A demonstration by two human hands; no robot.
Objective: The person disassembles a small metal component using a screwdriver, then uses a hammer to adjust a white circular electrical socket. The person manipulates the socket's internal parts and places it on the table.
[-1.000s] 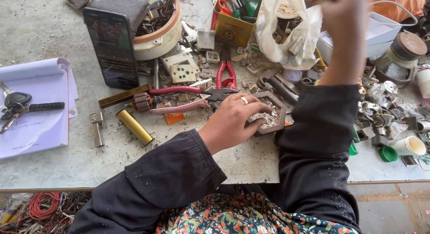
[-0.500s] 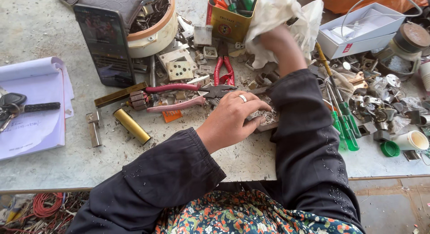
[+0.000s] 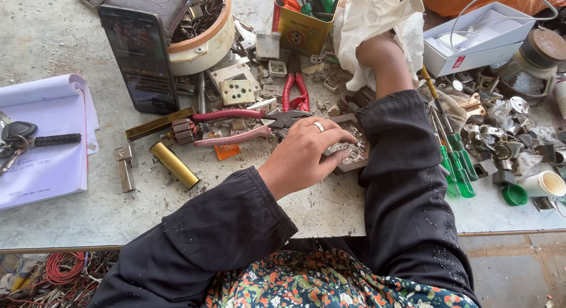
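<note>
My left hand (image 3: 303, 153), a ring on one finger, rests palm down on a small brown tray (image 3: 354, 150) filled with grey metal scraps, fingers curled over its near edge. My right hand (image 3: 377, 51) reaches far across the table into a white plastic bag (image 3: 377, 22); its fingers are hidden inside the bag. Red-handled pliers (image 3: 230, 126) lie just left of my left hand. A brass cylinder (image 3: 173, 164) lies on the table further left.
A phone (image 3: 140, 57) leans against a round bowl (image 3: 206, 39) of parts. A yellow tin (image 3: 300, 25) holds tools. Green screwdrivers (image 3: 457, 160) and metal scraps lie right, a white box (image 3: 477, 36) behind them. Notepad (image 3: 44, 143) and keys (image 3: 17, 137) lie left.
My right arm has come down from high up and gone into the white bag. My left hand has stayed on the scrap tray.
</note>
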